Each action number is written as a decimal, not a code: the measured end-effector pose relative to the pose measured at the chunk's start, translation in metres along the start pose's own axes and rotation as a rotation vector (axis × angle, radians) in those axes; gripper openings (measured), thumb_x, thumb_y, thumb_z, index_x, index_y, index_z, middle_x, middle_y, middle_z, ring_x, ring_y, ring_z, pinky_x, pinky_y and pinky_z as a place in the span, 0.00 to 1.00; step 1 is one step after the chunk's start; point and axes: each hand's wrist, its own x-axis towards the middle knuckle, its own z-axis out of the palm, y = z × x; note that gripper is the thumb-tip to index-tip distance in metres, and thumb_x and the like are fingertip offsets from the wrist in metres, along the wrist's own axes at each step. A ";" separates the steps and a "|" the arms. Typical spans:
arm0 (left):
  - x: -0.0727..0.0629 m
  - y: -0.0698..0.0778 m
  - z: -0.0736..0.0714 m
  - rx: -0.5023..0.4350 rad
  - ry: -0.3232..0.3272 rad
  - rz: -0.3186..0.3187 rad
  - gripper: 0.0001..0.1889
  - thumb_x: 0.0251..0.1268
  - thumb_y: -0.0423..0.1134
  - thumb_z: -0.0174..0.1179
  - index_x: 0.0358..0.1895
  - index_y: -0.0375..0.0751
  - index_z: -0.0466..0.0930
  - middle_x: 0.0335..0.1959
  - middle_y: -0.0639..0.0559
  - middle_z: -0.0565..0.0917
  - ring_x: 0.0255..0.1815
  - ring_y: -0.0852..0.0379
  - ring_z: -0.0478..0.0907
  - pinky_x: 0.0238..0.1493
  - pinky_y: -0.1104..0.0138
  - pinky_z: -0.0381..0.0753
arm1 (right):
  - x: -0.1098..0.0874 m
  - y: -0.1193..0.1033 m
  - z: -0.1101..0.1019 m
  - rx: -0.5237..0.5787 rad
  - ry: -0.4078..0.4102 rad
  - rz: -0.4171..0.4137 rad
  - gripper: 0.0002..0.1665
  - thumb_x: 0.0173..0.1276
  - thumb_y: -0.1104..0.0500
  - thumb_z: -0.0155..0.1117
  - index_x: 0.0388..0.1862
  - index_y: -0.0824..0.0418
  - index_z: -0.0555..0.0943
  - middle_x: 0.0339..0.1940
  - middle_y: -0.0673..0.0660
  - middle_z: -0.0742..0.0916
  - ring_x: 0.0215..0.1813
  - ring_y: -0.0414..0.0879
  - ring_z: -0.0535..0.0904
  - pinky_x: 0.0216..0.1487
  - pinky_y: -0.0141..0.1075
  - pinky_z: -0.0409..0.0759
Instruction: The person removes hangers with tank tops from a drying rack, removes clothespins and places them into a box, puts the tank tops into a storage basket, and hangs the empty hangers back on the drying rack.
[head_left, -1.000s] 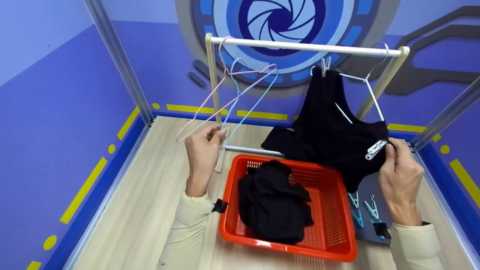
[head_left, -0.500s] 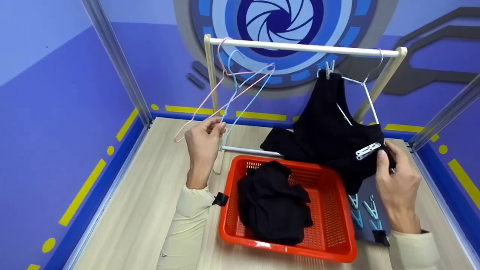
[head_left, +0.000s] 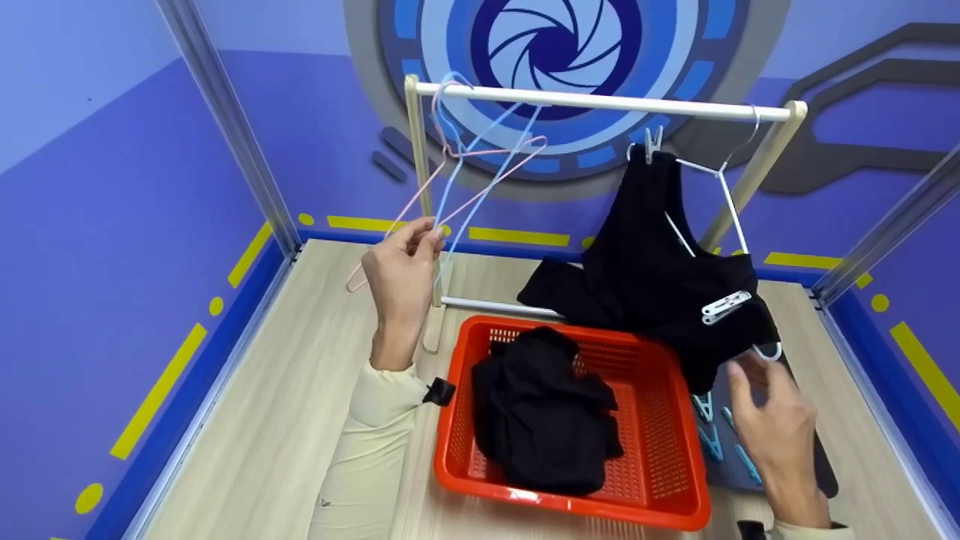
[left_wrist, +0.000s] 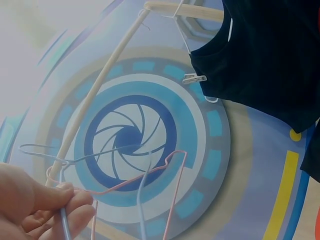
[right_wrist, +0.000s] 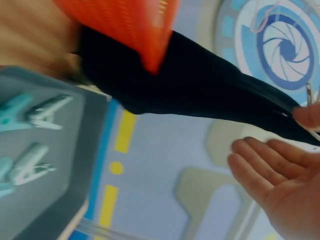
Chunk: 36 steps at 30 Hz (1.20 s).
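Observation:
My left hand (head_left: 401, 281) pinches one arm of a blue hanger (head_left: 451, 184) between thumb and fingers. Its hook is up at the rack's rod, though whether it sits over the rod is hard to tell. A pink hanger (left_wrist: 174, 200) hangs there too, behind the blue one. At the right, a black sleeveless top (head_left: 637, 262) hangs on a white hanger (head_left: 733, 213), a white clothespin (head_left: 726, 307) on its near shoulder and a grey-white clothespin (head_left: 654, 145) on the far one. My right hand (head_left: 772, 420), fingers spread, is just below the hanger's near end, holding nothing.
A red basket (head_left: 448, 420) with a crumpled black garment (head_left: 544, 412) stands in front of the wooden rack (head_left: 615, 100). Right of it lies a grey tray (head_left: 731, 476) with several teal clothespins (head_left: 709, 442). Panelled walls enclose the table.
The blue hanger has risen until its hook meets the rod's height, my left hand moving up with it. My right hand has let go of the top's shoulder and dropped lower.

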 end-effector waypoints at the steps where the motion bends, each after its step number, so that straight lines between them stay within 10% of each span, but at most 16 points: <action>1: 0.001 0.000 0.001 -0.009 0.009 0.007 0.07 0.68 0.26 0.72 0.46 0.27 0.91 0.32 0.43 0.91 0.30 0.51 0.89 0.35 0.70 0.87 | -0.003 0.003 0.001 -0.007 -0.030 -0.007 0.17 0.77 0.62 0.68 0.57 0.73 0.83 0.48 0.70 0.89 0.47 0.35 0.81 0.53 0.23 0.69; 6: 0.004 -0.002 0.004 -0.024 0.032 0.035 0.08 0.68 0.27 0.72 0.46 0.26 0.91 0.32 0.44 0.91 0.30 0.52 0.89 0.35 0.71 0.86 | -0.014 0.013 0.005 -0.068 -0.220 -0.002 0.18 0.79 0.59 0.66 0.56 0.75 0.81 0.49 0.74 0.88 0.49 0.69 0.85 0.55 0.54 0.80; 13: 0.006 -0.008 0.009 -0.030 0.032 0.021 0.08 0.68 0.28 0.73 0.46 0.26 0.91 0.33 0.44 0.91 0.31 0.52 0.89 0.36 0.72 0.86 | -0.035 0.026 0.019 -0.179 -0.515 0.017 0.24 0.81 0.52 0.65 0.55 0.75 0.81 0.45 0.70 0.89 0.48 0.69 0.86 0.51 0.65 0.80; 23: 0.007 -0.007 0.017 -0.075 -0.007 -0.011 0.08 0.70 0.28 0.71 0.47 0.28 0.91 0.33 0.43 0.91 0.31 0.52 0.89 0.36 0.70 0.87 | -0.044 0.045 0.033 -0.287 -0.315 -0.248 0.10 0.71 0.57 0.68 0.34 0.64 0.80 0.28 0.58 0.82 0.33 0.61 0.79 0.29 0.59 0.77; 36: 0.009 0.001 0.022 -0.100 -0.040 -0.041 0.08 0.69 0.28 0.72 0.47 0.27 0.91 0.34 0.43 0.91 0.31 0.52 0.90 0.35 0.70 0.88 | -0.045 0.052 0.035 -0.337 -0.296 -0.371 0.13 0.70 0.56 0.63 0.32 0.66 0.77 0.29 0.62 0.81 0.32 0.63 0.75 0.33 0.59 0.74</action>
